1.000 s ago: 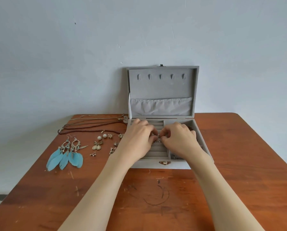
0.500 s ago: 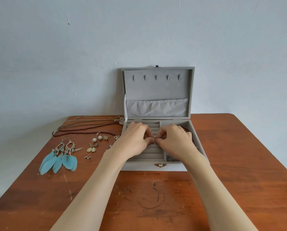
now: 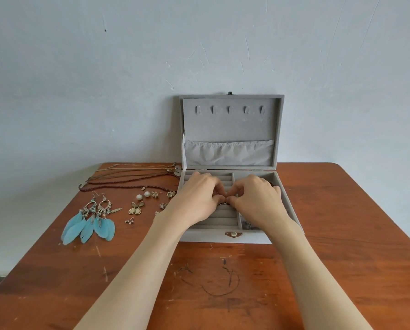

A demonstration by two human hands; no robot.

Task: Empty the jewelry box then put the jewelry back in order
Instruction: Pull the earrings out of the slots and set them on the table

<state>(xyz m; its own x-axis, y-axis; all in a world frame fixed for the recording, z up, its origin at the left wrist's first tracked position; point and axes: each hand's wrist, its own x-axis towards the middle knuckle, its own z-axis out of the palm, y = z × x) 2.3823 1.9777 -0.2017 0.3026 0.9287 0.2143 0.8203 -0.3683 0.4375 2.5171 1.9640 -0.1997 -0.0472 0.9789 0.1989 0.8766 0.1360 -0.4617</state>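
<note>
1. Grey velvet covers the jewelry box (image 3: 227,236), which sits at the centre of the head view on a scratched wooden table (image 3: 342,258), its back against a pale blue wall (image 3: 104,67).
2. Its lid (image 3: 231,129) stands upright and open; the inside shows a row of five small hooks near the top and a gathered fabric pocket (image 3: 229,155) along the bottom, with no jewelry visible hanging from the hooks.
3. The base is split: ridged ring rolls (image 3: 219,220) fill the left part, and a compartment (image 3: 246,225) on the right holds some small dark pieces, mostly hidden by the wrist.
4. Both hands meet over the ring rolls at the middle of the frame. The left hand (image 3: 199,201) and right hand (image 3: 256,201) have fingers curled in, fingertips close together, pinching a small metal piece (image 3: 225,203); it looks like a ring or an earring, but it is too small to tell which.
5. A brass clasp (image 3: 233,234) sits on the box's front wall.
6. Left of the box on the table lie necklaces (image 3: 132,179) stretched in lines at the far edge, a pair of blue feather earrings (image 3: 89,225) nearer the lower left, two pearl studs (image 3: 143,195), a butterfly-shaped earring (image 3: 136,207), and a few small studs (image 3: 129,221) scattered between them and the box.
</note>
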